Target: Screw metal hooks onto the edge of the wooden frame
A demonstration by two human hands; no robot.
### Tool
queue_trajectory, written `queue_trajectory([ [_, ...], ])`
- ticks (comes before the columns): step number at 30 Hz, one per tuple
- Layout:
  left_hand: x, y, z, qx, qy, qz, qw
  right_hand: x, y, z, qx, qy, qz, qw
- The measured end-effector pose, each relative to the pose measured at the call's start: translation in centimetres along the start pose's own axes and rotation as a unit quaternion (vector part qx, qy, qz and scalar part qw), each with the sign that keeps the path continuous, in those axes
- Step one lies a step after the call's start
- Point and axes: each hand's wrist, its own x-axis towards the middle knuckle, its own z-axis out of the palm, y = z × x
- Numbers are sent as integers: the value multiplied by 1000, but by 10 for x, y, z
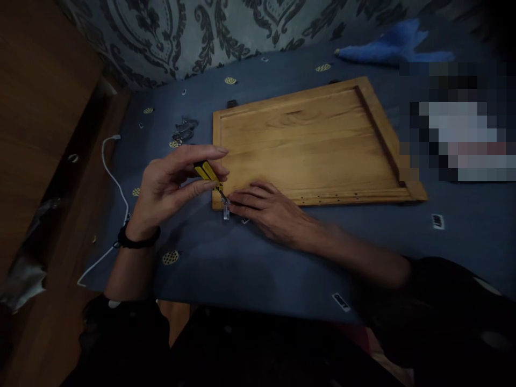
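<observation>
The left hand (166,184) is closing thumb and fingers around the yellow-and-black handle of a screwdriver (207,172), while the index finger is stretching out above it. The screwdriver is slanting down to the right, and its tip is meeting or nearly meeting a metal hinge (226,213). The hinge is sitting at the near left corner of a wooden board (298,145) and is sticking out past the board's near edge.

The right hand (268,210) is lying palm down across the board's near edge, its fingers extending close together and bending slightly. Its fingertips are reaching the hinge; whether they are gripping anything one cannot tell.

The board is lying flat on a blue patterned cloth (258,269), between its near and far edges. Small dark holes are running along the board's near strip, toward the right. Left of the board, a heap of metal parts (185,129) is resting. A white cable (121,190) is trailing along the cloth's left edge, and a blue item (382,49) is lying by the far right corner.
</observation>
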Motion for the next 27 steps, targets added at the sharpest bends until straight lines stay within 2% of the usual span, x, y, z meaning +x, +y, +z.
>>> queue_trajectory([
  [5, 2, -10, -10, -72, 127, 40, 988, -2, 0, 1, -3, 2, -3, 1000],
  [7, 1, -13, -12, -82, 148, 40, 985, -2, 0, 0, -5, 8, -8, 1000],
  [14, -9, -16, -3, -54, 121, -20, 991, -2, 1, -1, 14, 9, -8, 1000],
  [20, -11, -16, -1, -34, 116, -24, 992, -3, 1, 1, 24, 31, -11, 999],
  [27, -12, -14, 4, -15, 115, -23, 993, -2, 0, -1, 36, 6, 0, 999],
])
